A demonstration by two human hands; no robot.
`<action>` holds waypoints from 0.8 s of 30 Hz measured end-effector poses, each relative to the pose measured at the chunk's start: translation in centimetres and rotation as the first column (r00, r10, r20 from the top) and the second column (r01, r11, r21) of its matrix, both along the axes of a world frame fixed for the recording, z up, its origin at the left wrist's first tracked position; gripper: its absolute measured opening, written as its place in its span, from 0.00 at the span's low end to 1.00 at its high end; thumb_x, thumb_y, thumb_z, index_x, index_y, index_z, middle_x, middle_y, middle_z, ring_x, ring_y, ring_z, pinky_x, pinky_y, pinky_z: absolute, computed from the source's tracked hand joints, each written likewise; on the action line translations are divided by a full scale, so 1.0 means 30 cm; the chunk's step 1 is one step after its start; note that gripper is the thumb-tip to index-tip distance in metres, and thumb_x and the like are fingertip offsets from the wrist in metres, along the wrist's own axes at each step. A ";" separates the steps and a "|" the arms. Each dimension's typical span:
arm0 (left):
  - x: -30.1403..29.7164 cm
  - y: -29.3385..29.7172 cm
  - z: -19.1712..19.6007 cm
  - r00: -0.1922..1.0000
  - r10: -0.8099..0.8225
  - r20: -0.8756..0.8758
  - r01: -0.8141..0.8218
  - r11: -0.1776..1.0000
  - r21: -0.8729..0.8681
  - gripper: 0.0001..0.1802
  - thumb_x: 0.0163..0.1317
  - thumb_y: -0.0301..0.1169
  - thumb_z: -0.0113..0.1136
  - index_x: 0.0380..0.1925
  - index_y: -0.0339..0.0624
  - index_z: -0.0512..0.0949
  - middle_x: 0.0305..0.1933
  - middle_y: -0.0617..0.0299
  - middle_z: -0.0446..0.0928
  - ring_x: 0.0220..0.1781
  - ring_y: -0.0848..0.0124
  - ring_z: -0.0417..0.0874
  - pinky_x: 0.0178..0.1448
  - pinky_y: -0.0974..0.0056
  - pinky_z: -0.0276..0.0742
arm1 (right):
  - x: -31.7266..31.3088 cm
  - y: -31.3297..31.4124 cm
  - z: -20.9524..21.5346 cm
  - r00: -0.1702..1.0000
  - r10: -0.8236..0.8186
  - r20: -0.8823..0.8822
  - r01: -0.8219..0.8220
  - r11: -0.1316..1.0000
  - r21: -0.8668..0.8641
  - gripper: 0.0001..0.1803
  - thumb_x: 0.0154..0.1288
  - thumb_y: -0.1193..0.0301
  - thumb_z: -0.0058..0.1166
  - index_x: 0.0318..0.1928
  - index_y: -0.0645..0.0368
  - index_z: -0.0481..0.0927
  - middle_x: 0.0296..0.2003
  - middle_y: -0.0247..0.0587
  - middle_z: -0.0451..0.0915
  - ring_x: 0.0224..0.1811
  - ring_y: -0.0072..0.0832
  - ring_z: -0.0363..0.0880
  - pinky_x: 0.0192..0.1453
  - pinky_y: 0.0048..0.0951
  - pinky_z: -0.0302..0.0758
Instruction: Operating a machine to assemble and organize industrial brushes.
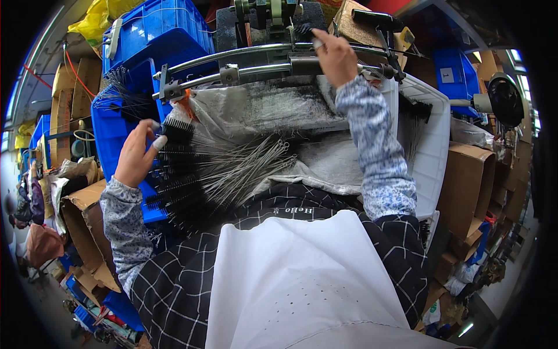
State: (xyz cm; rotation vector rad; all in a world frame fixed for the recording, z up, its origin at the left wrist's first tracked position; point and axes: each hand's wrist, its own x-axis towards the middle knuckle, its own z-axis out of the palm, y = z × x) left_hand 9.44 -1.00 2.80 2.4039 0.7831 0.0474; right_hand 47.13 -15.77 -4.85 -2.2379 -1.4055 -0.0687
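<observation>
A thick bundle of twisted-wire brushes [180,174] lies across my lap, black bristles to the left and bare looped wire handles to the right. My left hand [138,152], with white finger covers, is closed at the bundle's upper-left bristle end, its fingertips on a brush. My right hand [337,57] reaches over the metal rails to the machine [264,26]. Its fingers are closed round a dark bristle brush [304,32]; the grip is partly hidden by the hand. A grey, black-stained cloth [256,107] is spread beneath the rails.
Curved metal rails [256,70] cross in front of me. A blue crate [165,35] stands at the far left, with loose wire brushes [119,93] below it. On the right are a white bin [427,145] holding more brushes, a cardboard box [465,186] and a black-headed fixture [504,99].
</observation>
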 end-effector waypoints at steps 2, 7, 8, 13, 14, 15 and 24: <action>-0.079 -0.003 -0.047 0.991 -0.037 -0.126 0.032 0.999 -0.043 0.07 0.50 0.27 0.54 0.26 0.36 0.69 0.23 0.58 0.66 0.26 0.64 0.69 0.32 0.67 0.65 | 0.093 0.063 -0.041 0.977 -0.056 0.205 0.055 0.998 0.010 0.14 0.60 0.64 0.42 0.45 0.50 0.74 0.29 0.34 0.77 0.31 0.28 0.73 0.41 0.33 0.70; -0.141 -0.035 -0.094 0.980 0.196 -0.020 -0.197 0.977 -0.080 0.07 0.52 0.28 0.54 0.27 0.35 0.69 0.22 0.58 0.68 0.22 0.67 0.68 0.28 0.68 0.63 | 0.138 0.154 -0.093 0.943 -0.101 0.317 0.120 0.992 -0.044 0.15 0.57 0.66 0.45 0.45 0.39 0.74 0.32 0.31 0.77 0.39 0.31 0.70 0.46 0.35 0.65; -0.144 -0.033 -0.095 0.970 0.234 -0.069 -0.239 0.968 -0.081 0.07 0.52 0.28 0.54 0.27 0.35 0.69 0.21 0.58 0.69 0.21 0.68 0.67 0.28 0.68 0.63 | 0.145 0.161 -0.100 0.950 -0.083 0.300 0.105 0.993 -0.057 0.15 0.57 0.65 0.44 0.46 0.39 0.74 0.33 0.31 0.77 0.39 0.30 0.70 0.47 0.36 0.65; -0.140 -0.034 -0.085 0.976 0.170 -0.136 -0.164 0.985 0.056 0.06 0.54 0.29 0.51 0.27 0.37 0.70 0.21 0.56 0.68 0.21 0.67 0.67 0.27 0.66 0.62 | 0.144 0.161 -0.090 0.954 -0.042 0.297 0.042 0.999 0.006 0.13 0.57 0.64 0.45 0.44 0.43 0.76 0.29 0.34 0.77 0.36 0.32 0.71 0.45 0.35 0.66; -0.135 -0.032 -0.085 0.983 0.154 -0.096 -0.137 0.977 0.165 0.05 0.55 0.29 0.51 0.27 0.38 0.70 0.21 0.56 0.68 0.20 0.66 0.68 0.27 0.65 0.62 | 0.147 0.161 -0.091 0.955 -0.041 0.295 0.037 0.999 0.020 0.13 0.57 0.65 0.45 0.43 0.44 0.76 0.28 0.33 0.77 0.36 0.32 0.71 0.45 0.35 0.67; -0.133 -0.029 -0.083 0.984 0.154 -0.095 -0.137 0.977 0.164 0.05 0.55 0.29 0.51 0.27 0.38 0.70 0.21 0.56 0.68 0.20 0.66 0.68 0.27 0.65 0.62 | 0.149 0.164 -0.095 0.954 -0.041 0.296 0.037 0.999 0.019 0.13 0.57 0.65 0.45 0.43 0.44 0.76 0.28 0.33 0.77 0.36 0.32 0.71 0.45 0.35 0.67; -0.189 0.059 0.119 0.537 0.249 0.806 -0.623 0.761 0.180 0.09 0.60 0.28 0.41 0.35 0.35 0.68 0.33 0.58 0.71 0.36 0.73 0.72 0.43 0.70 0.67 | 0.128 0.162 -0.077 0.924 -0.014 0.382 0.016 1.000 -0.004 0.13 0.55 0.67 0.47 0.43 0.40 0.76 0.29 0.30 0.76 0.37 0.29 0.70 0.46 0.34 0.66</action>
